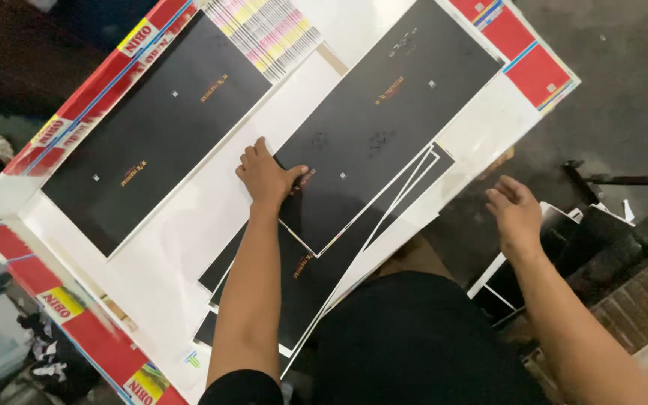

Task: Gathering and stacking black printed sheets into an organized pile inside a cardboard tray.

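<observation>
Black printed sheets (369, 127) with white borders lie fanned in a loose stack on the white table (181, 225), towards its right near edge. The left hand (266, 176) rests flat on the top sheet's left corner, fingers curled lightly over its edge. The right hand (515, 214) hovers off the table's right side, fingers loosely open, holding nothing. Another black sheet (151, 127) lies far left.

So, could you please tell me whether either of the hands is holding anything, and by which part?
The left hand presses on the top black printed sheet at its left corner edge; the right hand hovers open, holding nothing.
</observation>
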